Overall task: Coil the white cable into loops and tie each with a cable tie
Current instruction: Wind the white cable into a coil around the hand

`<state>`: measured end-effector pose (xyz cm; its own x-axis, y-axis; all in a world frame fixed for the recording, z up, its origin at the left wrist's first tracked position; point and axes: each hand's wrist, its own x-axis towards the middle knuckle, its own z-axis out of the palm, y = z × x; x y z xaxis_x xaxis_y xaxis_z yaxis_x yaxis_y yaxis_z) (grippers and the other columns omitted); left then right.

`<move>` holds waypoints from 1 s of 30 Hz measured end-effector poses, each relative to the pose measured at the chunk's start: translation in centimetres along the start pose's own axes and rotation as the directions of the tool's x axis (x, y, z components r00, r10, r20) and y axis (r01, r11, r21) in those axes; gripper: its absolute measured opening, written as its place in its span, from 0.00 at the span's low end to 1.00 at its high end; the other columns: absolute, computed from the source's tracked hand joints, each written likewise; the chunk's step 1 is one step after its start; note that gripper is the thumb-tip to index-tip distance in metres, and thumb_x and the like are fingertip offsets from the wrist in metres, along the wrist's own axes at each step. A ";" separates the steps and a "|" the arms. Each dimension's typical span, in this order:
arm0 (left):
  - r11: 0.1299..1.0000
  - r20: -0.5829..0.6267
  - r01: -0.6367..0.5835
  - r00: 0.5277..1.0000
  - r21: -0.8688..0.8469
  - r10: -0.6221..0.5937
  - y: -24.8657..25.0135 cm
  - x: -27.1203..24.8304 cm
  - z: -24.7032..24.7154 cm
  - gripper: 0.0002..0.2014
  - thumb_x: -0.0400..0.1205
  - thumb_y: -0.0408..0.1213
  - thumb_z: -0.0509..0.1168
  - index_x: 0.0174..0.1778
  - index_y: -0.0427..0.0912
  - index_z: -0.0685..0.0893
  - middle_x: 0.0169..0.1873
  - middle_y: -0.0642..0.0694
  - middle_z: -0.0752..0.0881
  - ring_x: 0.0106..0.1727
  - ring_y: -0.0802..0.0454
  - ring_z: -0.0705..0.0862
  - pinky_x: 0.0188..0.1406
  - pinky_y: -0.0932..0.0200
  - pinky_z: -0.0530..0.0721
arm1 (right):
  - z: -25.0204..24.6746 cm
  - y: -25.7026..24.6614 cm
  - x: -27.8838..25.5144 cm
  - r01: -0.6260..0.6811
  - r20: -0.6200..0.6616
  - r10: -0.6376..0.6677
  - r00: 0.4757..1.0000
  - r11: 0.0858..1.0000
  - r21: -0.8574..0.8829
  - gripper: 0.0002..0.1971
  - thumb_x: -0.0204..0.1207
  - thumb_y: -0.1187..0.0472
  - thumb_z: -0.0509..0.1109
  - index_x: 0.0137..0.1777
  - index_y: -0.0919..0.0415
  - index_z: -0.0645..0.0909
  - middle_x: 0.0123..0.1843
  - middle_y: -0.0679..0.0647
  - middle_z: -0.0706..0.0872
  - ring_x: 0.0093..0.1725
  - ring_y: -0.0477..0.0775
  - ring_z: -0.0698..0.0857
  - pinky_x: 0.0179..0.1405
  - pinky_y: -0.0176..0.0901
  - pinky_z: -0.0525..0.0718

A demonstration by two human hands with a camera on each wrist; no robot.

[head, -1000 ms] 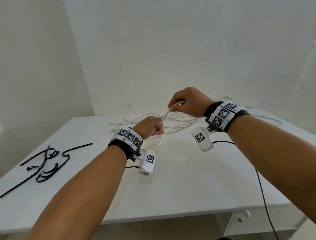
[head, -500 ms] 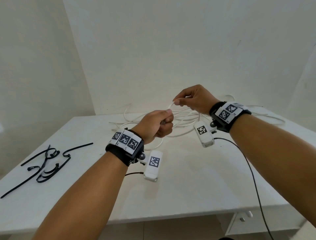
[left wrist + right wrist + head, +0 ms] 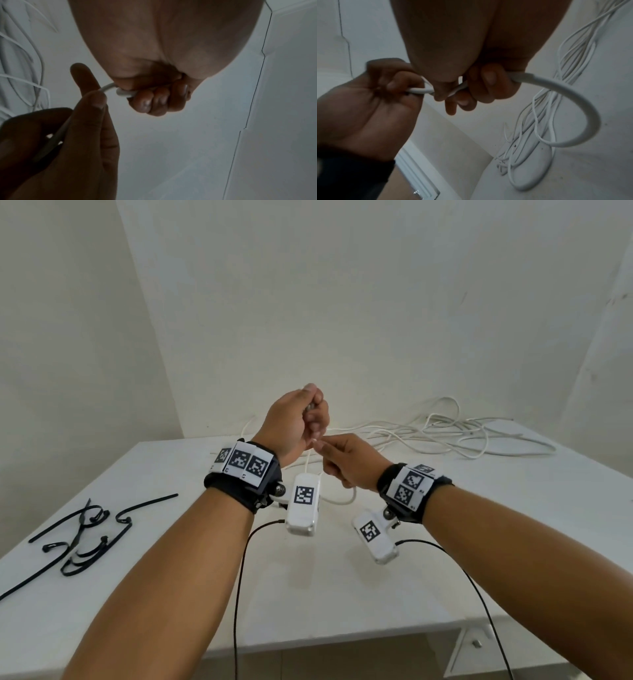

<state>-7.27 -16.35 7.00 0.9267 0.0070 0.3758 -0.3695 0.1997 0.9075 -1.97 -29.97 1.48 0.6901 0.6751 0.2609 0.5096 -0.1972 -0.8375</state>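
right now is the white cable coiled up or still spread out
Mostly spread out: the white cable sprawls loose over the table. Left hand and right hand grip just one bend. Cable ties lie unused.

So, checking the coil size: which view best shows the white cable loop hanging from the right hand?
Right wrist: the thin white cable arcs out whole from the right hand. Head view shows only part below the hands; left wrist only a short stretch.

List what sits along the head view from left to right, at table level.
black cable ties → left hand, gripping the white cable → right hand, pinching it → loose pile of white cable on the table.
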 end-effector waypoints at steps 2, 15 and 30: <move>0.999 -0.090 -0.041 0.995 0.027 0.044 -0.2 0.6 -0.5 0.16 0.91 0.36 0.46 0.36 0.43 0.68 0.20 0.53 0.66 0.23 0.54 0.65 0.25 0.60 0.64 | 0.3 -0.1 0.1 0.022 0.006 -0.022 1.000 0.994 -0.110 0.13 0.89 0.49 0.59 0.58 0.43 0.87 0.26 0.48 0.74 0.21 0.46 0.69 0.22 0.37 0.73; 0.696 -0.140 0.052 0.988 0.716 0.070 -2.7 0.1 -4.9 0.19 0.91 0.38 0.48 0.33 0.42 0.68 0.23 0.50 0.70 0.22 0.59 0.68 0.28 0.65 0.70 | 0.6 -0.2 -0.7 0.127 0.109 -0.083 0.991 0.847 -0.516 0.13 0.83 0.52 0.67 0.35 0.48 0.81 0.27 0.45 0.80 0.29 0.46 0.77 0.32 0.40 0.76; 0.581 -0.009 0.122 0.981 0.805 -0.193 -2.6 -2.0 -3.8 0.21 0.90 0.41 0.49 0.38 0.33 0.79 0.26 0.48 0.77 0.21 0.65 0.74 0.34 0.60 0.69 | -4.2 -4.8 -0.2 0.281 0.084 -0.278 0.957 0.813 -0.511 0.04 0.73 0.58 0.80 0.42 0.57 0.91 0.30 0.43 0.86 0.31 0.39 0.82 0.32 0.28 0.76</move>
<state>-7.91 -13.14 3.15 0.9812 -0.0229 0.1915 -0.1570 -0.6716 0.7241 -2.36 -32.17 7.44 0.4757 0.7606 0.4418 0.8703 -0.3340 -0.3621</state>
